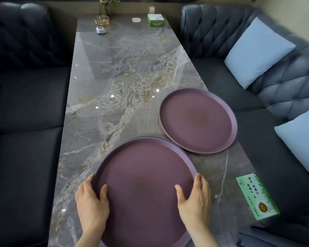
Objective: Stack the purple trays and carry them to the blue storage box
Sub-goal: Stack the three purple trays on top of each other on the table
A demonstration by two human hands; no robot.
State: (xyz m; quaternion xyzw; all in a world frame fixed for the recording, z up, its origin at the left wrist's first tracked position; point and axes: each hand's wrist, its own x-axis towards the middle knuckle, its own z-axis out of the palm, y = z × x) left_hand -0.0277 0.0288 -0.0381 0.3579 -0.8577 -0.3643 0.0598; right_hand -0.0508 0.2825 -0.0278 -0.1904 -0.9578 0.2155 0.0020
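**Both hands grip near tray; second tray lies on table**

The near purple tray sits at the near end of the marble table. The left hand clasps its left rim, thumb inside, fingers curled outside. The right hand clasps the right rim likewise. The far purple tray lies flat just beyond, at the table's right edge, its rim meeting the near tray's. A green tissue box lies near the right corner.

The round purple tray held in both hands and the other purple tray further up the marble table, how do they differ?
The near round purple tray is gripped at its rim by the left hand and right hand; the far round purple tray lies untouched, overhanging the marble table edge. The near one looks larger, being closer. Both are empty, rimmed, matte purple.
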